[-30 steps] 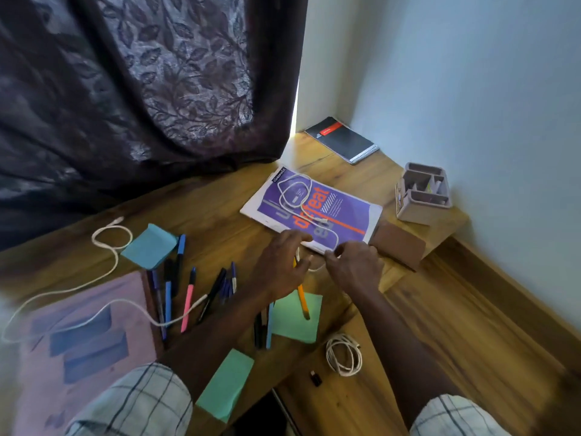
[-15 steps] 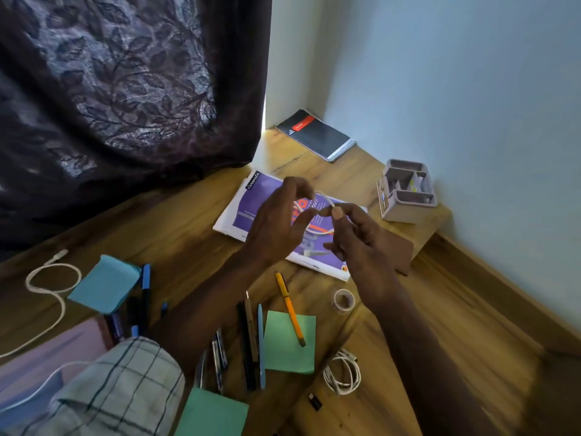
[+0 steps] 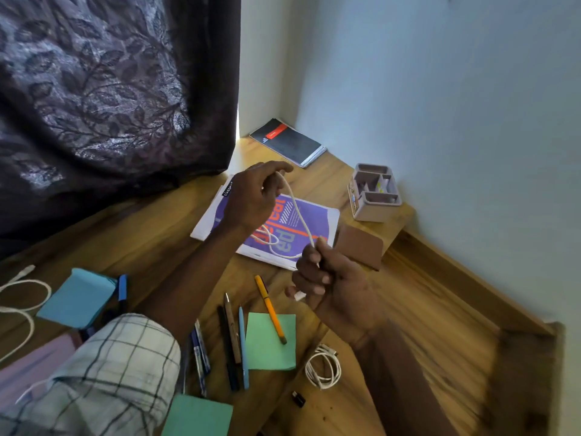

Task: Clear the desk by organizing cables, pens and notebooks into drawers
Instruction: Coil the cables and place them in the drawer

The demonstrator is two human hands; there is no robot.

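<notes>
**Both hands raised above the wooden desk point(image 3: 151, 234).** We see a white cable point(image 3: 298, 212) stretched between them. The left hand point(image 3: 251, 196) pinches the cable's upper part between thumb and curled fingers. The right hand point(image 3: 330, 284), nearer to us, clenches the lower part in a fist. Slack loops of the same cable hang below the left hand, over the purple notebook point(image 3: 323, 221) lying flat on the desk; we cannot tell whether they touch it.

A black notebook point(image 3: 289, 141) lies in the far corner, and a compartmented organiser point(image 3: 374, 193) stands by the wall. A brown case point(image 3: 360, 250) lies just beside the purple notebook. Near the desk's edge, an orange pen point(image 3: 270, 309) rests partly on a green note pad point(image 3: 270, 350). Several pens point(image 3: 234, 338) lie to the pad's left and a coiled cable point(image 3: 323, 366) to its right.
</notes>
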